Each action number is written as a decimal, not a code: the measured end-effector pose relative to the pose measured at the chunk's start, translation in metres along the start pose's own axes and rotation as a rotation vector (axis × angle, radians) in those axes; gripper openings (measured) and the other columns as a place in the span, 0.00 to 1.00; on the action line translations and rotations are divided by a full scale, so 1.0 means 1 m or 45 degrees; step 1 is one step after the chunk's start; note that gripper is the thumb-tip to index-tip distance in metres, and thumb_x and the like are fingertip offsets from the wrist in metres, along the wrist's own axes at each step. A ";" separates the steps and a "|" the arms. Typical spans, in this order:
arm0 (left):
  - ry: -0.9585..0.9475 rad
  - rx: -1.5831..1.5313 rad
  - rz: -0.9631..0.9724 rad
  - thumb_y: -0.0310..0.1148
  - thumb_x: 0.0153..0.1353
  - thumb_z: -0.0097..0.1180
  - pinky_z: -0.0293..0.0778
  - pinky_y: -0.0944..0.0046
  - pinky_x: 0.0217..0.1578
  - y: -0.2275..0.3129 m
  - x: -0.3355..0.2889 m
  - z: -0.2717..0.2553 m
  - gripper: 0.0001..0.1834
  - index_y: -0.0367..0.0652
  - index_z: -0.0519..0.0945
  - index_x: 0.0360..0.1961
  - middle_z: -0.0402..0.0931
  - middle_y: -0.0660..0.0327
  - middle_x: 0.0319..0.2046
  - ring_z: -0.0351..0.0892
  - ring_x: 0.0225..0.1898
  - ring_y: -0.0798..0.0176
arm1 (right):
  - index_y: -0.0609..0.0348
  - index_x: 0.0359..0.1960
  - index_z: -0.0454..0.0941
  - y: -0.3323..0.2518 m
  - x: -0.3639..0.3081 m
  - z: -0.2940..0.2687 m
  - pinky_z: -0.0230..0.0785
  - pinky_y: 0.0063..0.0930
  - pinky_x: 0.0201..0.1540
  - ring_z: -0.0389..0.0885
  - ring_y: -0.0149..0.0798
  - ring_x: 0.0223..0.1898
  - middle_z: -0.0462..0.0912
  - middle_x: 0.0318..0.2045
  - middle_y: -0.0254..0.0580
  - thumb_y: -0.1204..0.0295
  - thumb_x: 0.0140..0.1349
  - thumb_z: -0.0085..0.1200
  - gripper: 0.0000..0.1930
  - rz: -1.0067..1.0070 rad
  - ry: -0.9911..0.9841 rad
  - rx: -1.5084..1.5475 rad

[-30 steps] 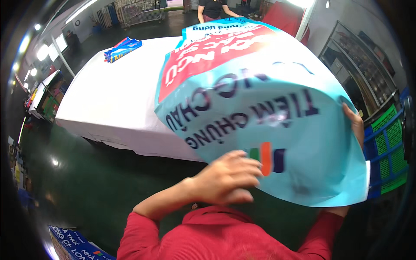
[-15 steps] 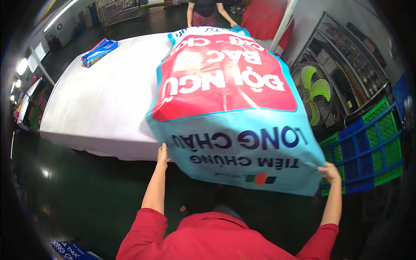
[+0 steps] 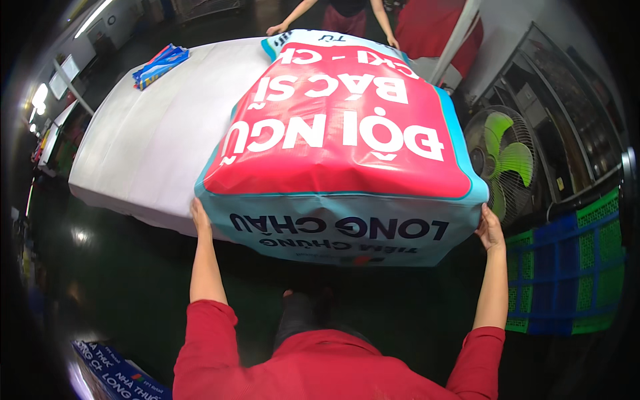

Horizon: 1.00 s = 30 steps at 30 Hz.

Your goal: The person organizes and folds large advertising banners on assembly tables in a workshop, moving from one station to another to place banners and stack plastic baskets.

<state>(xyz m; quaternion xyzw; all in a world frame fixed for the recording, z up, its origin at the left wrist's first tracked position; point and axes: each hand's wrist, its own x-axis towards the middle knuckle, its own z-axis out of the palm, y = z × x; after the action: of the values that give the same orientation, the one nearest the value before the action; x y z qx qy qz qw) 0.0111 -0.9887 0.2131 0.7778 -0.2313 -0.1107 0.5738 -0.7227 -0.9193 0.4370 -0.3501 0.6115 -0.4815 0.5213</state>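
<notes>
A large printed vinyl banner (image 3: 327, 157), red in the middle with a light blue border, is draped over the right part of a white-covered table (image 3: 143, 127). Its near end folds over the table edge and hangs down. My left hand (image 3: 201, 219) pinches the banner's left edge at the near corner. At the opposite near corner, my right hand (image 3: 491, 229) grips the right edge with curled fingers. Both my arms reach forward, wide apart.
Across the table a person (image 3: 347, 15) stands at the banner's far end, one hand near each far corner. A folded blue packet (image 3: 160, 65) lies on the table's far left. To the right are a green-bladed fan (image 3: 503, 157), a metal rack and green-blue crates (image 3: 567, 267).
My hands have moved left and up, shifting the banner left. Its near end, held out before, now bends down over the table edge. The other person's left-side hand has moved off the banner.
</notes>
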 end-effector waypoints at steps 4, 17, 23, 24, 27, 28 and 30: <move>-0.597 -0.160 -0.486 0.56 0.58 0.42 0.59 0.57 0.49 0.057 0.008 -0.010 0.30 0.39 0.68 0.48 0.67 0.55 0.47 0.63 0.51 0.60 | 0.59 0.47 0.71 -0.014 0.021 0.012 0.63 0.28 0.44 0.71 0.30 0.45 0.77 0.38 0.35 0.55 0.55 0.52 0.24 -0.151 0.018 -0.024; -0.400 -0.236 0.118 0.35 0.56 0.53 0.63 0.74 0.30 0.043 0.054 -0.019 0.11 0.36 0.74 0.30 0.71 0.67 0.23 0.65 0.28 0.75 | 0.57 0.38 0.76 0.061 0.007 -0.015 0.59 0.25 0.26 0.68 0.26 0.24 0.74 0.24 0.28 0.55 0.49 0.59 0.20 0.061 0.510 -0.348; -0.367 -0.377 0.083 0.36 0.57 0.52 0.64 0.74 0.33 0.028 0.074 -0.035 0.11 0.38 0.74 0.30 0.72 0.67 0.26 0.67 0.30 0.75 | 0.57 0.47 0.72 0.056 -0.012 0.016 0.60 0.36 0.46 0.70 0.36 0.42 0.75 0.42 0.37 0.53 0.52 0.55 0.25 0.083 0.394 -0.197; -0.316 -0.457 0.134 0.36 0.58 0.52 0.64 0.74 0.33 0.024 0.078 -0.035 0.11 0.38 0.74 0.30 0.72 0.67 0.27 0.67 0.30 0.75 | 0.58 0.48 0.72 0.051 -0.014 0.019 0.61 0.36 0.46 0.69 0.37 0.43 0.75 0.42 0.38 0.53 0.52 0.55 0.26 0.060 0.369 -0.214; -0.301 -0.452 0.112 0.37 0.59 0.50 0.64 0.73 0.34 0.051 0.069 -0.024 0.11 0.39 0.74 0.31 0.73 0.66 0.28 0.67 0.30 0.74 | 0.60 0.50 0.70 0.051 -0.014 0.007 0.61 0.37 0.47 0.68 0.38 0.45 0.73 0.44 0.39 0.53 0.51 0.56 0.29 0.074 0.377 -0.244; -0.314 -0.416 0.108 0.37 0.59 0.49 0.64 0.73 0.34 0.051 0.070 -0.029 0.11 0.40 0.74 0.32 0.72 0.66 0.29 0.67 0.30 0.73 | 0.60 0.50 0.69 0.053 -0.010 0.011 0.61 0.38 0.47 0.68 0.38 0.45 0.72 0.45 0.40 0.52 0.51 0.56 0.30 0.086 0.356 -0.269; -0.402 -0.431 -0.036 0.41 0.58 0.51 0.64 0.72 0.30 0.035 0.067 -0.031 0.13 0.40 0.75 0.33 0.73 0.66 0.29 0.67 0.28 0.73 | 0.60 0.48 0.70 0.058 -0.015 0.013 0.61 0.40 0.47 0.68 0.37 0.42 0.73 0.41 0.38 0.53 0.51 0.57 0.28 0.088 0.393 -0.256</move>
<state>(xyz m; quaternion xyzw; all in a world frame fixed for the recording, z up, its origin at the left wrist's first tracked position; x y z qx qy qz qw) 0.0748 -1.0036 0.2621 0.6466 -0.2854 -0.2764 0.6512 -0.7026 -0.8914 0.3860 -0.3013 0.7409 -0.4477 0.3998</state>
